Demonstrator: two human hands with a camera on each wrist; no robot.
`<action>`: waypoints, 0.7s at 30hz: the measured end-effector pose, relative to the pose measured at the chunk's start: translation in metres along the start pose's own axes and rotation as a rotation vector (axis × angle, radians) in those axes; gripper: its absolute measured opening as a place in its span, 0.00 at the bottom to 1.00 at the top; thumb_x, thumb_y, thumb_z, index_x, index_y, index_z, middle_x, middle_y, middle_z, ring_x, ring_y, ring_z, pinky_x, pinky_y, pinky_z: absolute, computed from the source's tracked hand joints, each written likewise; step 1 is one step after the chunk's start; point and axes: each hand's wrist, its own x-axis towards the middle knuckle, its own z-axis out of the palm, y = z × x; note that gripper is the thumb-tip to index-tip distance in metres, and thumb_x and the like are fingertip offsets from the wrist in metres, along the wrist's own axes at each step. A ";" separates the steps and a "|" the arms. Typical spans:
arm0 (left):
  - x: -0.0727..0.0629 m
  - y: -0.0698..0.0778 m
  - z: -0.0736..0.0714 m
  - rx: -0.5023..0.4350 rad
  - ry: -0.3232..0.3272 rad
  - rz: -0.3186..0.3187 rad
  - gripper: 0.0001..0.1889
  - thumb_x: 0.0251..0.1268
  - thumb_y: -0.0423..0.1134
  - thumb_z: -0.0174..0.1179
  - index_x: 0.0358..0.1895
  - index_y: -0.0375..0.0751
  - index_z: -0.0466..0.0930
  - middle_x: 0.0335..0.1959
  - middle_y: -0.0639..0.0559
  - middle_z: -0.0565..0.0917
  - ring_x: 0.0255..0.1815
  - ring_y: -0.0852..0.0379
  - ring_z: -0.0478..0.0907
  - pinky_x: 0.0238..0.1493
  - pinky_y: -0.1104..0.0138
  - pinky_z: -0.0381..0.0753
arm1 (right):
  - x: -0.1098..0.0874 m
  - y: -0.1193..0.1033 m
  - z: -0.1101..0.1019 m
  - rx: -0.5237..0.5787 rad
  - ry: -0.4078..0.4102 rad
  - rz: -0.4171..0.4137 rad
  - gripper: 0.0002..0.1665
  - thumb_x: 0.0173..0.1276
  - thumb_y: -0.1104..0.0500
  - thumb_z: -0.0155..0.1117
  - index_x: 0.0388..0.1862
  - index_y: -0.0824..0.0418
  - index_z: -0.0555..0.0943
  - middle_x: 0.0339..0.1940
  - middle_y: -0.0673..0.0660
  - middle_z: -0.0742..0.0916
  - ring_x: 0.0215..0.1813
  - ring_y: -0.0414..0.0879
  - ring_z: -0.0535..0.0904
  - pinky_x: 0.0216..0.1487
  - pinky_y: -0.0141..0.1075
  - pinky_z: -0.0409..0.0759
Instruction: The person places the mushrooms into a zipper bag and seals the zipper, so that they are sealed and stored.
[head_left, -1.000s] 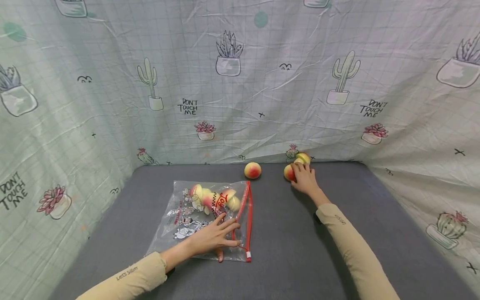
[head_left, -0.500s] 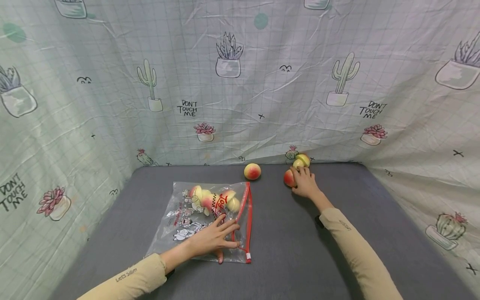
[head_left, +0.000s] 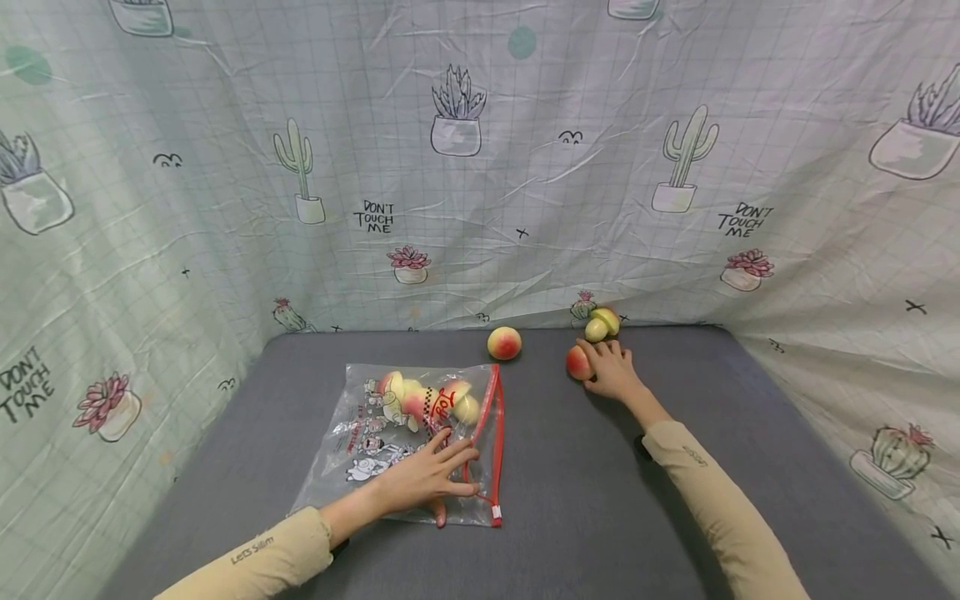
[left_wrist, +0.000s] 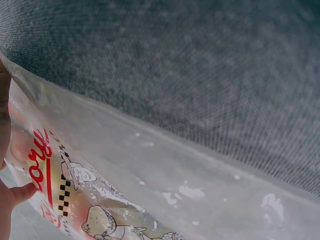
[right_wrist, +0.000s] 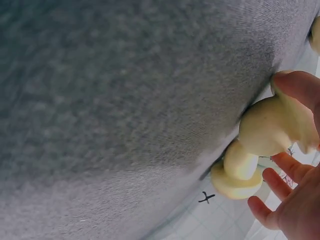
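Left grip (head_left: 423,477), fingers spread, rests on a clear red-edged bag (head_left: 335,450) of red-and-yellow pieces (head_left: 412,402). Beyond, the right grip (head_left: 612,372) pinches a red-capped piece (head_left: 578,363) over the surface (head_left: 543,475). Farther back, a round piece (head_left: 504,342) sits to its left; a mushroom-shaped piece (head_left: 602,324) lies near the printed curtain (head_left: 495,208).

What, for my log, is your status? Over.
Left hand spread on clear bag. Right hand gripping red-capped mushroom. Another mushroom just beyond, apparently not in the way.
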 end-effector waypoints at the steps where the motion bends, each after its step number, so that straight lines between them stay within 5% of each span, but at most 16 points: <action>1: 0.000 0.000 0.000 0.002 0.001 0.001 0.31 0.38 0.70 0.40 0.51 0.69 0.66 0.56 0.49 0.70 0.61 0.51 0.66 0.57 0.48 0.66 | -0.001 0.000 0.000 -0.004 0.001 -0.003 0.45 0.50 0.55 0.68 0.66 0.58 0.59 0.53 0.69 0.73 0.55 0.66 0.62 0.45 0.58 0.61; 21: 0.000 0.000 -0.001 -0.015 -0.004 -0.004 0.31 0.38 0.70 0.42 0.51 0.69 0.67 0.56 0.50 0.71 0.61 0.51 0.67 0.57 0.48 0.65 | -0.010 0.002 0.002 -0.064 0.042 -0.021 0.46 0.50 0.59 0.67 0.67 0.54 0.56 0.41 0.68 0.74 0.43 0.63 0.66 0.32 0.50 0.63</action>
